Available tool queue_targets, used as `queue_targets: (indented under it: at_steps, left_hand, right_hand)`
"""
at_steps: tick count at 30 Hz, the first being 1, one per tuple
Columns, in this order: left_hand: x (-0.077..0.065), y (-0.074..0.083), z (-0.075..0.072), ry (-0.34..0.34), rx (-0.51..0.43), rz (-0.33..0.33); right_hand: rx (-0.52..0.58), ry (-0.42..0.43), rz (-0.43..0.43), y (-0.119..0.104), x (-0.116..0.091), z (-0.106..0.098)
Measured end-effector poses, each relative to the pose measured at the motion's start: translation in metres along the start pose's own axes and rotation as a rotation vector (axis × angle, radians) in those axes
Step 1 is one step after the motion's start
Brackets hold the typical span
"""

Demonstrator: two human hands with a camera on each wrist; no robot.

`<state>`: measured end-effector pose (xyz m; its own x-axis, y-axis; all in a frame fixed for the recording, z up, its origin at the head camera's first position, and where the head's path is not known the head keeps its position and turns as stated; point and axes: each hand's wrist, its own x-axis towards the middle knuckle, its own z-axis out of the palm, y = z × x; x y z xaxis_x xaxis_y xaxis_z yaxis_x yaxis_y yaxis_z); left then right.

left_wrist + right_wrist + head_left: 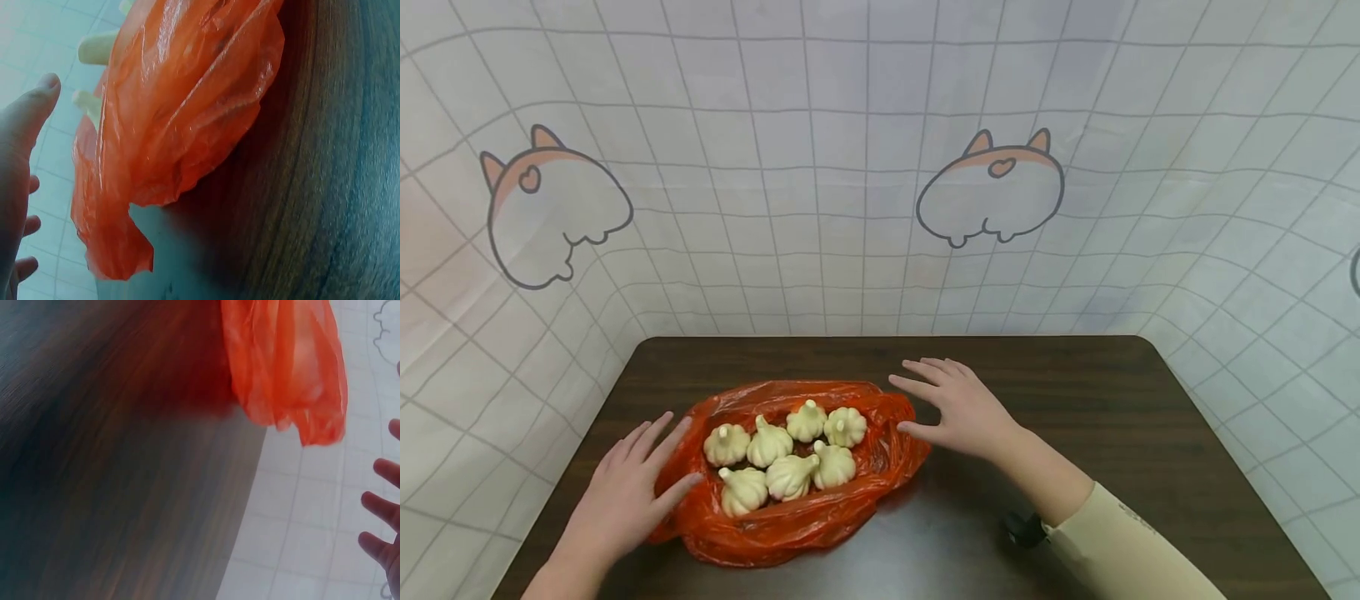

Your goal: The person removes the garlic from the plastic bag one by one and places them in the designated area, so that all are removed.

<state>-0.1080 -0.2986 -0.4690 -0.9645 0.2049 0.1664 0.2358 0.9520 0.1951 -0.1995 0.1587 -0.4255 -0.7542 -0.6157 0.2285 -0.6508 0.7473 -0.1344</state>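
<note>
Several pale garlic bulbs (790, 477) lie together inside a red plastic bag (775, 546), whose mouth is spread wide on the table. My left hand (625, 492) is at the bag's left end, fingers spread and holding nothing. At the bag's right end is my right hand (958, 408), its fingers also spread with nothing in them. In the left wrist view the bag (187, 106) hides most of the garlic; only stems (97, 49) poke out past its edge. The right wrist view shows the bag's crumpled end (287, 369) apart from my fingertips (375, 544).
A dark wood-grain table (1075, 392) lies under everything. Behind it and at both sides hangs a white gridded cloth (865, 283) with cartoon animal prints. A small black object (1024, 530) shows by my right sleeve (1120, 542).
</note>
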Motion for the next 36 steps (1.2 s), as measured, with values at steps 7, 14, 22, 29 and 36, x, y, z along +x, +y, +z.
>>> queue_targets:
  at_steps: [7,14,22,29,36]
  left_hand:
    - [-0.001,-0.009,0.003,-0.042,-0.027,-0.070]
    - [-0.002,-0.011,0.006,-0.179,-0.085,-0.198]
    - [0.003,-0.016,0.012,-0.283,-0.186,-0.280]
    - [0.001,-0.023,0.017,-0.280,-0.358,-0.331]
    - [-0.004,-0.029,0.024,-0.191,-0.580,-0.328]
  right_hand:
    - [0.007,-0.053,-0.023,-0.018,0.021,0.004]
    - [0.009,-0.126,-0.054,-0.029,0.035,0.011]
    - [-0.007,-0.206,-0.116,-0.037,0.048,0.019]
    - [0.005,-0.246,-0.188,-0.046,0.059,0.026]
    - [-0.004,-0.262,-0.211,-0.053,0.063,0.030]
